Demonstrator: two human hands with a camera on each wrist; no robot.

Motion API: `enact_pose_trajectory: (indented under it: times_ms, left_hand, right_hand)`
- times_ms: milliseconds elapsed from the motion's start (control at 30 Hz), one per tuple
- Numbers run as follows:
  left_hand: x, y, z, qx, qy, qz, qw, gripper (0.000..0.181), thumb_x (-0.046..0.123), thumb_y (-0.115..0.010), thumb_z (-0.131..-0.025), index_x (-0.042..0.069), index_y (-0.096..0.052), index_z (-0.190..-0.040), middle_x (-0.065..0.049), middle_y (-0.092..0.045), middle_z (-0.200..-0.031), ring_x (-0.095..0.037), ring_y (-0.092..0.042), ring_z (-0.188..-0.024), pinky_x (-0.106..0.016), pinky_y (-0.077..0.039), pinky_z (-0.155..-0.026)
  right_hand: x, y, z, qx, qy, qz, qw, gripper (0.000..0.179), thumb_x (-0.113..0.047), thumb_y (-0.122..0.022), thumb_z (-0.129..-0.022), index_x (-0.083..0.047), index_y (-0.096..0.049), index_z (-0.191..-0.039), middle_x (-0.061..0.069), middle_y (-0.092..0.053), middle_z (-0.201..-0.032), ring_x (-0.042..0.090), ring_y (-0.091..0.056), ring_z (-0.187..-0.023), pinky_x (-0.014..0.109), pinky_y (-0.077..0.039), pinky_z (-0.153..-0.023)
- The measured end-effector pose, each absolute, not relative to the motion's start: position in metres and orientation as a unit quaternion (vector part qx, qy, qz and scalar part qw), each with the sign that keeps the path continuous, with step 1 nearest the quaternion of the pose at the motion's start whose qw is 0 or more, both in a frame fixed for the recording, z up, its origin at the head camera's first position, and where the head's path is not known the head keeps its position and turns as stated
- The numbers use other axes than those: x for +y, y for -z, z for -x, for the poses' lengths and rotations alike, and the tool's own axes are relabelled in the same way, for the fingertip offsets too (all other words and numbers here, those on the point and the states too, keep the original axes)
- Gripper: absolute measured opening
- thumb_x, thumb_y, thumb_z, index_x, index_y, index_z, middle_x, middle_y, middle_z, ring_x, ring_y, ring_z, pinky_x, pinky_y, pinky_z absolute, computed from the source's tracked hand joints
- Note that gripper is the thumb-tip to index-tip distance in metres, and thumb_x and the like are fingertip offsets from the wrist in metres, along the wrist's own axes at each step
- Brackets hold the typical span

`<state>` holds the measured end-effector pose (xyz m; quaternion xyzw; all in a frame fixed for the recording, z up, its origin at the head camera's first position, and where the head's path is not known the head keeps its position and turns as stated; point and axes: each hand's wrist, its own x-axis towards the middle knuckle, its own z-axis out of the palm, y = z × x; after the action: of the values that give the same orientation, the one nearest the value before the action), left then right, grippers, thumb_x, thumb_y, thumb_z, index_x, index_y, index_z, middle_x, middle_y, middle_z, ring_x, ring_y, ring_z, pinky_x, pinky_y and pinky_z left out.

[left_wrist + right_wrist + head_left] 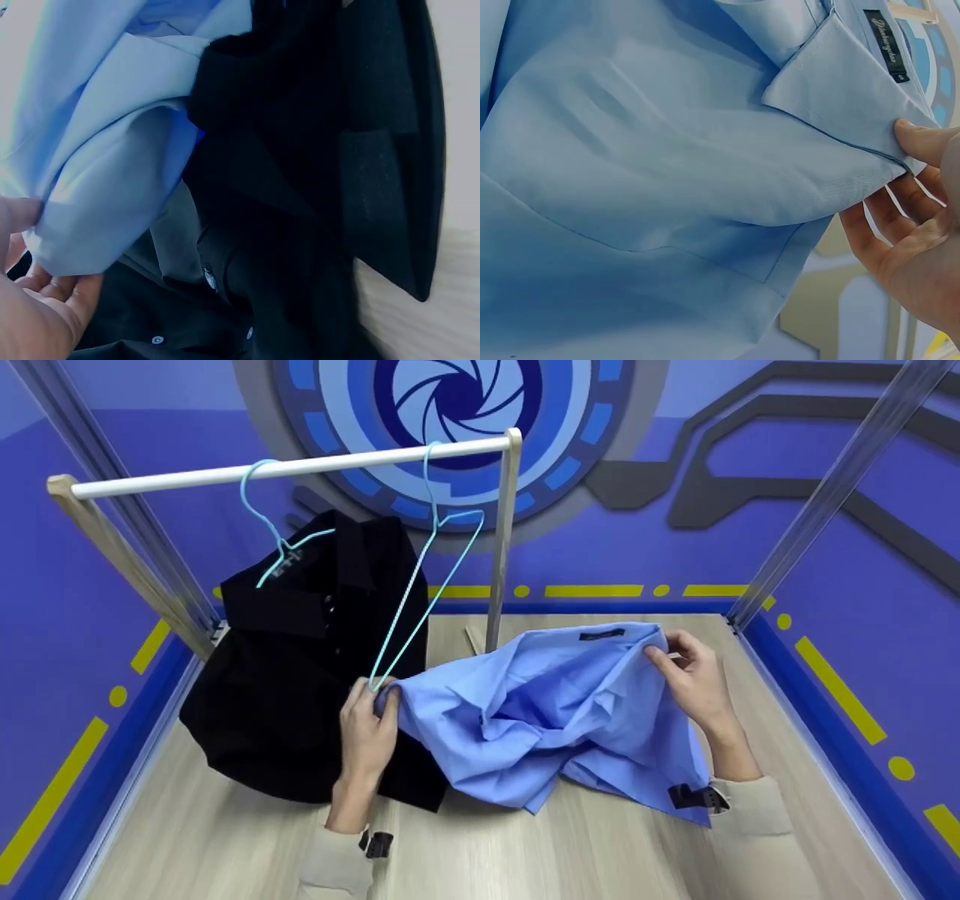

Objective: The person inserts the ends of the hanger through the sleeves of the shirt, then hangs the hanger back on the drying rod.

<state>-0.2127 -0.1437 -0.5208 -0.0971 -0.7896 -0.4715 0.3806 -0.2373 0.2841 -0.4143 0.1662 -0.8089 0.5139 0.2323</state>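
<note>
Both our left hand [367, 739] and right hand [699, 681] pinch the blue shirt [555, 727] over the table [487, 855], left by the bare hanger [403, 608]. We're likely hanging it up; next, the hanger needs sliding inside.

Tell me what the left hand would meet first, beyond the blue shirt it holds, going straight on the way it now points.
Probably the bare turquoise hanger, whose lower end shows right at the left hand; they may already touch. The black shirt appears behind it, depth unclear.
</note>
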Motion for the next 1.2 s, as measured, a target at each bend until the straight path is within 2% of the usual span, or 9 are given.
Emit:
enact_pose_trajectory:
  times_ms: [167, 333, 533, 767, 933, 1200]
  left_hand:
    - [-0.144, 0.520, 0.211, -0.799, 0.464, 0.083, 0.374, 0.010, -0.004, -0.070, -0.092, 0.003, -0.074, -0.099, -0.007, -0.067, -0.094, -0.023, -0.064, -0.088, -0.036, -0.049, -0.081]
    - [-0.142, 0.519, 0.208, -0.795, 0.477, 0.075, 0.367, 0.020, -0.010, -0.065, -0.088, 0.002, -0.073, -0.102, -0.009, -0.067, -0.101, -0.025, -0.065, -0.096, -0.037, -0.048, -0.086]
    - [-0.134, 0.519, 0.204, -0.784, 0.481, 0.069, 0.386, 0.023, -0.012, -0.058, -0.088, 0.002, -0.073, -0.100, -0.008, -0.066, -0.103, -0.026, -0.063, -0.099, -0.038, -0.046, -0.088]
    - [-0.121, 0.515, 0.198, -0.803, 0.436, 0.095, 0.396, 0.008, 0.002, -0.066, -0.095, 0.005, -0.074, -0.097, -0.008, -0.066, -0.103, -0.030, -0.058, -0.100, -0.045, -0.040, -0.089]
    - [-0.110, 0.510, 0.194, -0.813, 0.414, 0.128, 0.388, 0.005, 0.005, -0.071, -0.094, 0.004, -0.076, -0.095, -0.008, -0.065, -0.106, -0.030, -0.058, -0.102, -0.047, -0.039, -0.091]
    - [-0.090, 0.500, 0.192, -0.817, 0.406, 0.157, 0.378, 0.006, 0.008, -0.078, -0.088, 0.003, -0.077, -0.092, -0.008, -0.066, -0.103, -0.027, -0.059, -0.103, -0.045, -0.042, -0.092]
  right_hand:
    - [0.280, 0.413, 0.236, -0.808, -0.512, -0.175, 0.232, 0.011, 0.011, -0.067, -0.094, 0.015, -0.068, -0.104, 0.024, -0.068, -0.095, 0.013, -0.065, -0.083, 0.016, -0.050, -0.069]
    - [0.276, 0.413, 0.235, -0.810, -0.504, -0.188, 0.232, 0.010, 0.011, -0.067, -0.094, 0.014, -0.068, -0.104, 0.023, -0.069, -0.095, 0.014, -0.066, -0.082, 0.016, -0.051, -0.069]
    - [0.272, 0.413, 0.234, -0.810, -0.500, -0.201, 0.232, 0.010, 0.012, -0.068, -0.093, 0.014, -0.068, -0.103, 0.023, -0.069, -0.094, 0.014, -0.066, -0.081, 0.017, -0.051, -0.069]
    - [0.265, 0.413, 0.231, -0.809, -0.504, -0.203, 0.223, 0.010, 0.012, -0.068, -0.093, 0.013, -0.069, -0.103, 0.021, -0.070, -0.094, 0.017, -0.065, -0.079, 0.018, -0.051, -0.068]
    - [0.260, 0.414, 0.229, -0.811, -0.498, -0.215, 0.218, 0.009, 0.012, -0.068, -0.093, 0.013, -0.069, -0.102, 0.019, -0.070, -0.093, 0.019, -0.065, -0.078, 0.018, -0.051, -0.067]
    - [0.252, 0.415, 0.224, -0.817, -0.495, -0.221, 0.198, 0.008, 0.011, -0.068, -0.093, 0.010, -0.069, -0.101, 0.016, -0.070, -0.093, 0.034, -0.067, -0.077, 0.020, -0.053, -0.068]
